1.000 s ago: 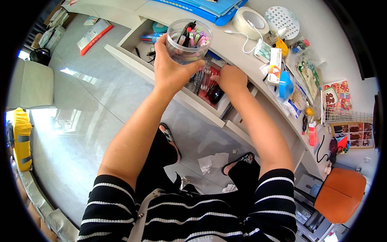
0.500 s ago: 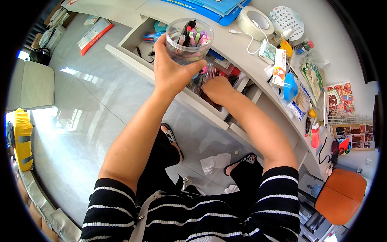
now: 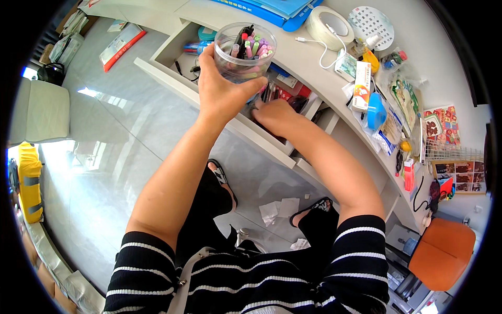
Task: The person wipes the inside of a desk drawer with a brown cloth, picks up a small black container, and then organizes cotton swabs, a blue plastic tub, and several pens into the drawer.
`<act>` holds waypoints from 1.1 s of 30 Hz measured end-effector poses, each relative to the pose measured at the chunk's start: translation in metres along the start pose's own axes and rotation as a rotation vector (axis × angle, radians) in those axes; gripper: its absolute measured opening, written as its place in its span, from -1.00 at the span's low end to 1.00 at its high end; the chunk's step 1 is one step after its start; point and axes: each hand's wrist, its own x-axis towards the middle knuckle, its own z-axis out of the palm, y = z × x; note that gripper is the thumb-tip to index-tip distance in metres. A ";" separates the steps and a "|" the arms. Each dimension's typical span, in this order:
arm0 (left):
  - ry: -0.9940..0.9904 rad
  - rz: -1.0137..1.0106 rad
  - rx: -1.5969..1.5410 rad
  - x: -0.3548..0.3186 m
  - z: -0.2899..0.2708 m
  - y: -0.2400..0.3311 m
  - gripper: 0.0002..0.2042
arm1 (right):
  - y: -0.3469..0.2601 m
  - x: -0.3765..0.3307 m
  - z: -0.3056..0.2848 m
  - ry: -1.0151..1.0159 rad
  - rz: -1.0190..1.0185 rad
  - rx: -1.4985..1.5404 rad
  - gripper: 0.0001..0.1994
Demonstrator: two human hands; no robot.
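My left hand (image 3: 224, 94) is wrapped around a round clear plastic jar (image 3: 246, 64), thumb on the near side. Inside the jar stand black pens and several markers (image 3: 255, 48) with green, pink and purple ends. The jar is held upright above the pulled-out desk drawer (image 3: 178, 86). My right hand (image 3: 274, 116) reaches into that drawer, just right of the jar. Its fingers are curled downward; their tips and whatever they grip are hidden. Dark pens (image 3: 270, 92) and a dark glossy object (image 3: 298, 103) lie by it.
Blue-wrapped items (image 3: 196, 48) and a teal round thing (image 3: 207, 33) sit in the drawer's left end. On the desk are blue folders (image 3: 277, 11), a white tape roll (image 3: 327, 26), a cable (image 3: 325, 55) and a small box (image 3: 362, 86). Papers (image 3: 280, 209) lie on the floor near my feet.
My right hand has shifted slightly left within the drawer, toward the jar. The pink piece beside it is now out of sight. My left hand and the jar have barely moved.
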 end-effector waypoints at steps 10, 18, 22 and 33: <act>-0.003 -0.021 0.009 0.001 -0.002 0.004 -0.03 | 0.013 0.001 -0.011 0.134 -0.199 -0.040 -0.87; -0.038 0.033 0.064 -0.001 -0.004 0.013 -0.06 | 0.008 -0.102 -0.061 1.210 0.212 0.836 -0.84; -0.061 0.215 0.231 -0.010 0.002 0.005 -0.05 | -0.007 -0.131 -0.108 1.679 0.006 1.289 -0.82; -0.154 0.398 0.223 -0.026 0.022 0.007 -0.05 | -0.033 -0.087 -0.112 1.091 0.361 1.278 -0.69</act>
